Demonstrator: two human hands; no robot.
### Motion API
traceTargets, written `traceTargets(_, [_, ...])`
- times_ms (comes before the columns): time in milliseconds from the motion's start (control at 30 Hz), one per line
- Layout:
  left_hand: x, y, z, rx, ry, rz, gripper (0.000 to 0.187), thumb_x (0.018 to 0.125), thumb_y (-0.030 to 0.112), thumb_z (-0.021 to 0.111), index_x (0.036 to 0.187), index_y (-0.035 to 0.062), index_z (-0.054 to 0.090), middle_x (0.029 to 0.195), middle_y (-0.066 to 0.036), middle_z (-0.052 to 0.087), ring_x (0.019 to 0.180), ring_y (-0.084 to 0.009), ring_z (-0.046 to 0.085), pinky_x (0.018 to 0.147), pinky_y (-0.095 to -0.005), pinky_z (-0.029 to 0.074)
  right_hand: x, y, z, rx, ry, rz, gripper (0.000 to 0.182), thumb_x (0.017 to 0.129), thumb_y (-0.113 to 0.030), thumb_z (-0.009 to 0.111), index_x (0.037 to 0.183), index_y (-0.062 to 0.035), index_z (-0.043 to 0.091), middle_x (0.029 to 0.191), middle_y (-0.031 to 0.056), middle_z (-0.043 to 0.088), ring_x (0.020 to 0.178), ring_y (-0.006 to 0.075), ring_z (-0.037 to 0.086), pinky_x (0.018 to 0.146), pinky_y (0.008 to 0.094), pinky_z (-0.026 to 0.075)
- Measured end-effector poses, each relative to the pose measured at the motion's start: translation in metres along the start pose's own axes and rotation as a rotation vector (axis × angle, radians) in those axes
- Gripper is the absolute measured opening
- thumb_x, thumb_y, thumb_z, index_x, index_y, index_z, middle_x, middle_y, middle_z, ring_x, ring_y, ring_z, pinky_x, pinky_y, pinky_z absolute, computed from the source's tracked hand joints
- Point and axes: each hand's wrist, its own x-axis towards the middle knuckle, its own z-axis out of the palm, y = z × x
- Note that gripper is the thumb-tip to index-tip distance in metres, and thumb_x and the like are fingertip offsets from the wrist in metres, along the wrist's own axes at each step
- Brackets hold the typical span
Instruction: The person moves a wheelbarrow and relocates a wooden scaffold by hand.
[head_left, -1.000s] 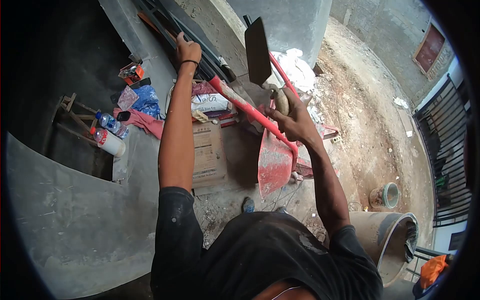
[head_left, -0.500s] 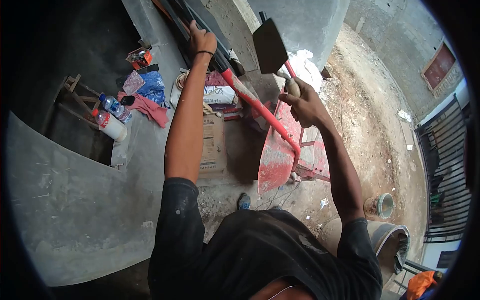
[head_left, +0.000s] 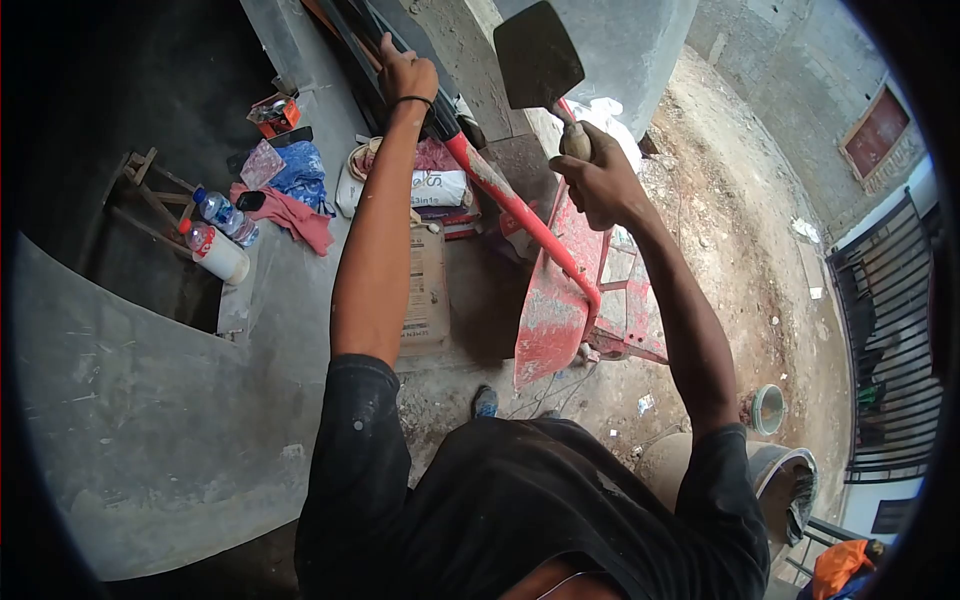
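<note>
A trowel (head_left: pixel 540 58) with a dark flat blade and a pale handle is held up in my right hand (head_left: pixel 602 180), the fingers closed round the handle. My left hand (head_left: pixel 408 80) is closed at the long dark bars (head_left: pixel 352 28) at the top; its grip is partly hidden, and one finger points up along them. Just below this hand, a red tubular handle (head_left: pixel 510 200) with a dark end slants down to the red wheelbarrow (head_left: pixel 550 325), whose paint is scuffed and crusted. The wheelbarrow is below my right hand, apart from it.
A cement bag (head_left: pixel 428 285) lies between my left arm and the wheelbarrow. Bottles (head_left: pixel 218 255), a pink cloth (head_left: pixel 295 218) and a blue cloth (head_left: pixel 300 175) rest on the grey ledge (head_left: pixel 285 330) at left. A bucket (head_left: pixel 767 410) stands on the dirt ground at right.
My right hand has risen slightly and shifted a little left, taking the trowel with it. My left hand stays almost where it was.
</note>
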Motion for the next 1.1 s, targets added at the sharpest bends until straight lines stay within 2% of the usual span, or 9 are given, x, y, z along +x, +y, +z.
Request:
traceTargets(233, [-0.001,-0.011,-0.008,-0.103,0.029,-0.024,0.065,0.073,0.012,0.056,0.133,-0.0005,0.033,0.103,-0.014,0.066,0.100,-0.0315,0.060,0.093,-0.0360,0.042,0.002,0.035,-0.015,-0.709,-0.394,0.283,0.024,0.077,-0.006,0.051,0.099,-0.0017,0.062,0.063,0.0110,0.057,0.053,0.0185,0.058,0.042,0.0318,0.043])
traceTargets(267, [-0.002,-0.016,-0.005,-0.128,0.022,-0.005,0.064,0.073,0.012,0.055,0.133,-0.0002,0.033,0.103,-0.013,0.066,0.101,-0.0318,0.059,0.093,-0.0356,0.042,0.016,0.065,-0.026,-0.953,-0.535,0.070,0.025,0.076,-0.005,0.052,0.098,-0.0016,0.062,0.063,0.0107,0.056,0.053,0.0175,0.057,0.042,0.0322,0.044])
traceTargets(500, [-0.008,0.016,-0.004,-0.080,0.033,-0.051,0.064,0.072,0.009,0.052,0.133,0.0005,0.033,0.108,-0.015,0.064,0.106,-0.0329,0.056,0.096,-0.0369,0.039,0.014,0.005,0.000,-0.316,-0.148,0.003,0.019,0.073,-0.009,0.055,0.089,0.0008,0.054,0.066,0.0105,0.058,0.050,0.0197,0.055,0.042,0.0336,0.043])
traceTargets(567, [-0.010,0.014,-0.006,-0.084,0.049,-0.065,0.065,0.072,0.009,0.051,0.134,0.0002,0.032,0.108,-0.016,0.064,0.107,-0.0335,0.056,0.097,-0.0368,0.039,0.017,0.026,0.005,-0.784,-0.355,-0.022,0.019,0.075,-0.008,0.057,0.090,0.0023,0.055,0.058,0.0076,0.049,0.047,0.0147,0.050,0.041,0.0317,0.042])
traceTargets(600, [-0.011,0.011,-0.009,-0.092,0.068,-0.075,0.065,0.072,0.008,0.050,0.134,-0.0002,0.031,0.108,-0.017,0.063,0.107,-0.0341,0.056,0.097,-0.0366,0.038,0.024,0.047,-0.002,-1.058,-0.483,0.030,0.023,0.067,-0.004,0.055,0.087,0.0025,0.064,0.068,0.0157,0.062,0.060,0.0256,0.064,0.042,0.0362,0.046])
traceTargets(767, [-0.012,0.009,-0.012,-0.067,0.088,-0.035,0.066,0.071,0.010,0.049,0.134,-0.0008,0.031,0.107,-0.019,0.063,0.107,-0.0352,0.055,0.098,-0.0361,0.038,0.030,0.042,-0.022,-0.659,-0.531,0.320,0.037,0.073,-0.004,0.054,0.109,0.0012,0.057,0.061,0.0046,0.054,0.049,0.0135,0.051,0.040,0.0287,0.042])
traceTargets(867, [-0.007,0.015,-0.004,-0.024,0.045,-0.043,0.064,0.074,0.005,0.047,0.135,0.0034,0.028,0.110,-0.020,0.061,0.104,-0.0338,0.058,0.094,-0.0394,0.042,0.006,-0.013,0.010,-0.354,-0.270,0.095,0.009,0.081,-0.009,0.053,0.081,-0.0042,0.046,0.057,0.0002,0.045,0.046,0.0094,0.046,0.042,0.0276,0.039])
traceTargets(1000, [-0.009,0.013,-0.003,-0.045,0.046,-0.055,0.064,0.074,0.005,0.046,0.135,0.0034,0.028,0.110,-0.019,0.062,0.104,-0.0339,0.058,0.095,-0.0390,0.041,0.003,0.093,0.020,-0.825,-0.102,-0.248,0.021,0.073,-0.011,0.058,0.082,0.0061,0.052,0.068,0.0259,0.057,0.064,0.0402,0.059,0.058,0.0454,0.047])
traceTargets(1100, [-0.007,0.009,-0.013,-0.068,0.072,-0.065,0.064,0.075,0.004,0.045,0.136,0.0035,0.028,0.109,-0.018,0.062,0.104,-0.0339,0.058,0.095,-0.0385,0.041,-0.031,0.084,0.014,-0.672,-0.176,-0.023,0.024,0.072,-0.012,0.061,0.087,0.0049,0.051,0.073,0.0264,0.058,0.072,0.0405,0.060,0.061,0.0461,0.045])
